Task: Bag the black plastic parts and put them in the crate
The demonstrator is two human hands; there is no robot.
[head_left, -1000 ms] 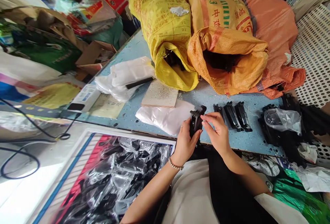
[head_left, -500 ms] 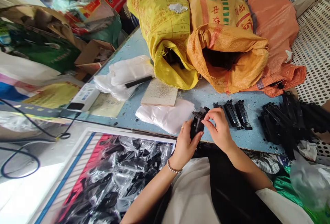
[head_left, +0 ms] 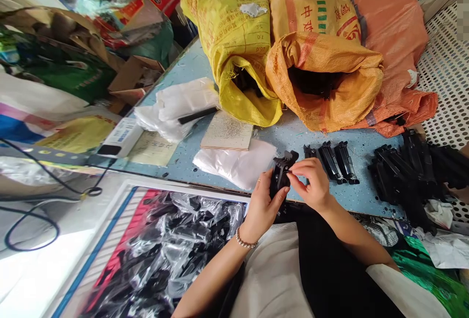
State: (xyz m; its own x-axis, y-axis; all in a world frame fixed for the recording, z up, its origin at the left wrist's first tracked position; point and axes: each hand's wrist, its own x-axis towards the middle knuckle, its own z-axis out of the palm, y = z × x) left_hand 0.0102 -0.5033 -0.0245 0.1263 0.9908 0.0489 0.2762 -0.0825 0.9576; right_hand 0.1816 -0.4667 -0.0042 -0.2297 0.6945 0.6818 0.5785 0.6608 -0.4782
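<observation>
- The blue counter [head_left: 357, 198] runs across in front of the person, so it seems to serve as a resting place for almost everything
- The yellow sack [head_left: 234, 25], the orange sack [head_left: 311, 10] and the salmon sack [head_left: 392, 30] lie side by side on it; the mouths of the first two face the person, probably so that a hand can reach in
- The pink crate [head_left: 134, 225] is at the left, below the counter edge, and it holds bagged black pieces [head_left: 183, 244]
- The dark pile [head_left: 406, 166] sits at the right end, near enough to be taken from
- The flat board [head_left: 225, 132] lies partly over the white plastic [head_left: 234, 166], perhaps as a weight
- The left hand [head_left: 264, 205] is closed around the black part [head_left: 280, 174], with thumb across its front, I think to keep it steady
- The right hand [head_left: 313, 183] brings thumb and first finger close together at the part's side; I cannot tell if they pinch it
- Three loose pieces [head_left: 331, 161] lie in a row beyond the right hand
- The black part is tilted in front of the body, just above the counter edge, maybe for seeing it well
</observation>
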